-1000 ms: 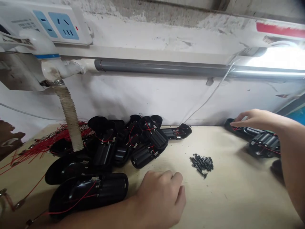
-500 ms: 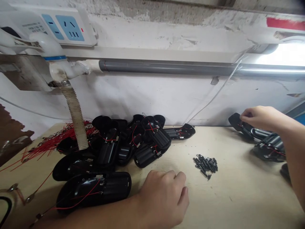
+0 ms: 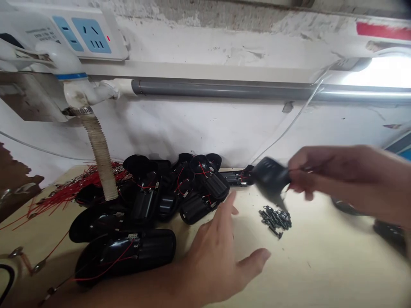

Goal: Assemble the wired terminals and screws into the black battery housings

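Note:
My right hand (image 3: 324,171), blurred by motion, grips a black plastic shell (image 3: 271,179) by its right end and holds it above the table. The shell's wide curved end points left. My left hand (image 3: 221,252) hovers over the table with thumb and fingers spread and nothing in it. Left of it lies a black housing with red wires and a battery compartment (image 3: 128,254). A small heap of dark little parts, perhaps screws or pins (image 3: 275,220), sits below the held shell.
Several more wired black housings (image 3: 144,196) are piled against the wall. Red wires (image 3: 80,184) lie in a bundle behind a hanging corrugated hose (image 3: 101,158). More black pieces (image 3: 390,235) rest at the right. A grey pipe (image 3: 224,91) and a socket strip (image 3: 91,34) run along the wall.
My right hand has come left from the back right, bringing a black shell with it. My left hand has gone from loosely curled to spread.

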Tool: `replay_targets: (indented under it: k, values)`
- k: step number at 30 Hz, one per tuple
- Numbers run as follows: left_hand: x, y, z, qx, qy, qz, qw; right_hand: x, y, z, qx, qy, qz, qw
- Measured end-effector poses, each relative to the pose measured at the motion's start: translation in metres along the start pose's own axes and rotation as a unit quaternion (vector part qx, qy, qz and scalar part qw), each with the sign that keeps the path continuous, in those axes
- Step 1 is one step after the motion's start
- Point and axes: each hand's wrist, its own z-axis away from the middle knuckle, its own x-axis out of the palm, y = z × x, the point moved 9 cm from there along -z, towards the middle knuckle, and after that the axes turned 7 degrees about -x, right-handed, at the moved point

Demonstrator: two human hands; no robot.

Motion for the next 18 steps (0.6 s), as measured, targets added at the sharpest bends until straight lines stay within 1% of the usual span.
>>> replay_targets:
  k: [1,2,3,4,5,7,9,11,14,15,16,18]
  values:
    - [-0.002,-0.004,-0.001,-0.026,0.008,0.042,0.999,0.030,-0.022,0.000,-0.017,-0.054,-0.062,0.996]
    - [-0.003,-0.007,-0.003,-0.044,0.012,0.088,0.995,0.055,-0.040,0.000,-0.015,-0.088,-0.117,0.989]
    - [-0.003,-0.008,-0.005,-0.051,0.012,0.136,0.989,0.075,-0.054,0.000,-0.012,-0.109,-0.168,0.980]
    - [-0.004,-0.007,-0.007,-0.047,0.012,0.181,0.982,0.089,-0.064,-0.001,-0.008,-0.112,-0.200,0.973]
    - [-0.005,-0.005,-0.009,-0.036,0.009,0.221,0.975,0.096,-0.071,-0.002,-0.008,-0.103,-0.221,0.970]
    - [-0.005,-0.003,-0.012,-0.019,-0.002,0.281,0.959,0.099,-0.078,-0.006,-0.029,-0.084,-0.244,0.966]
    - [-0.005,-0.009,-0.015,-0.038,-0.014,0.326,0.945,0.095,-0.077,-0.009,-0.053,-0.070,-0.260,0.962]
    - [-0.004,-0.018,-0.017,-0.082,-0.018,0.368,0.926,0.090,-0.066,-0.013,-0.052,-0.054,-0.260,0.963]
    - [-0.008,-0.028,-0.020,-0.128,0.003,0.432,0.893,0.087,-0.046,-0.022,-0.043,-0.009,-0.213,0.976]
    - [-0.009,-0.029,-0.021,-0.134,0.008,0.451,0.883,0.091,-0.041,-0.025,-0.045,-0.012,-0.199,0.979]
    - [-0.009,-0.029,-0.022,-0.138,0.007,0.467,0.873,0.097,-0.037,-0.027,-0.043,-0.027,-0.196,0.979]
    - [-0.007,-0.026,-0.023,-0.142,-0.011,0.501,0.853,0.114,-0.032,-0.030,-0.030,-0.087,-0.223,0.970]
